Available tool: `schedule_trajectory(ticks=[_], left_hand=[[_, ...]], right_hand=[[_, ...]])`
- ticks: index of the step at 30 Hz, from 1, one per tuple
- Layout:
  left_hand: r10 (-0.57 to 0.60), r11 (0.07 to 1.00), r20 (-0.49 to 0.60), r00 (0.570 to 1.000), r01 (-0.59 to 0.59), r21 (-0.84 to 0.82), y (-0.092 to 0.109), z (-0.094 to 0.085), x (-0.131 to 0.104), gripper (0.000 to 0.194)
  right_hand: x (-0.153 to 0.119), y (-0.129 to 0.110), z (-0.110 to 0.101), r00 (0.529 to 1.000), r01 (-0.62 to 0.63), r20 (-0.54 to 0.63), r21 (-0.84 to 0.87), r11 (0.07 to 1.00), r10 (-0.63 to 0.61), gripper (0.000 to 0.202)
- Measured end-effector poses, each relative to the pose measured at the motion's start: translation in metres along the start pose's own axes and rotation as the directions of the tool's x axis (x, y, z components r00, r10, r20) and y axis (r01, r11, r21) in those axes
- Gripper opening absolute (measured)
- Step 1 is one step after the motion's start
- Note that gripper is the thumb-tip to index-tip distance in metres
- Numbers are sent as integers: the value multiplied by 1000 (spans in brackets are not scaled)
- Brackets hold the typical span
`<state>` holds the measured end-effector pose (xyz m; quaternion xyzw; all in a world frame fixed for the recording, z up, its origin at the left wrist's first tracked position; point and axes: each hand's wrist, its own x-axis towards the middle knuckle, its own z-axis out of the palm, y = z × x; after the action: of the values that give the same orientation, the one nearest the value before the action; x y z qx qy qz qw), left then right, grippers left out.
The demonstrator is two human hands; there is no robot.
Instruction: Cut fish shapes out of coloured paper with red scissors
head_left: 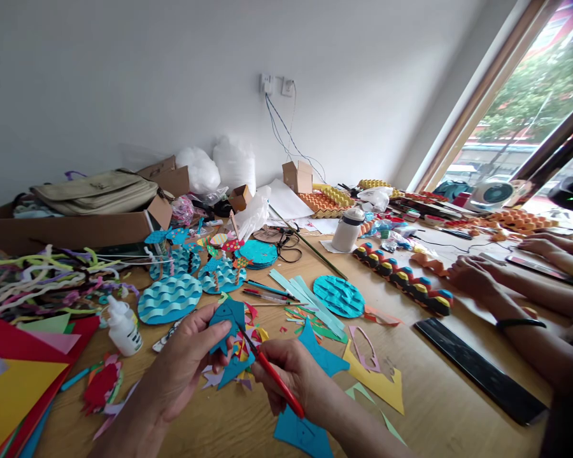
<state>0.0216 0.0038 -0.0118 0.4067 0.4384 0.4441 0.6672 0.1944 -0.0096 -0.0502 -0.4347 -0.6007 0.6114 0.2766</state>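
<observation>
My left hand (193,356) pinches a blue paper fish (230,313) with drawn lines, thumb on its front. In my right hand (291,369) are red-handled scissors (279,381); their blades point up and left and meet the lower right edge of the blue paper. A strip of blue paper hangs below the fish, beside the blades. Small coloured scraps lie on the table behind and under my hands. A blue sheet (303,434) with cut edges lies beneath my right wrist, and another blue piece (322,350) is just beyond that hand.
A glue bottle (124,327) stands left of my hands, near pipe cleaners (52,280) and coloured paper (23,394). Wavy blue discs (169,299) and pens lie ahead. At right are a painted egg-carton strip (403,280), a black case (480,369) and another person's arms (520,305).
</observation>
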Motion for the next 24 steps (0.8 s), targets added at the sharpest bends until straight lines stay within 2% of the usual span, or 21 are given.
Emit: schedule_trajectory(ticks=[6, 10, 16, 24], left_hand=[[53, 999, -52, 997, -53, 7, 3, 3, 1, 16], [27, 999, -21, 999, -26, 33, 3, 5, 0, 21], [19, 999, -51, 998, -17, 41, -1, 4, -1, 18], [34, 999, -22, 999, -34, 21, -4, 5, 2, 15]], right_hand=[[0, -3, 2, 1000, -20, 5, 0, 1000, 20, 34], [0, -6, 5, 999, -51, 14, 48, 998, 50, 40], [1, -5, 7, 999, -24, 32, 102, 994, 21, 54], [3, 6, 10, 1000, 26, 1, 166, 986, -26, 52]])
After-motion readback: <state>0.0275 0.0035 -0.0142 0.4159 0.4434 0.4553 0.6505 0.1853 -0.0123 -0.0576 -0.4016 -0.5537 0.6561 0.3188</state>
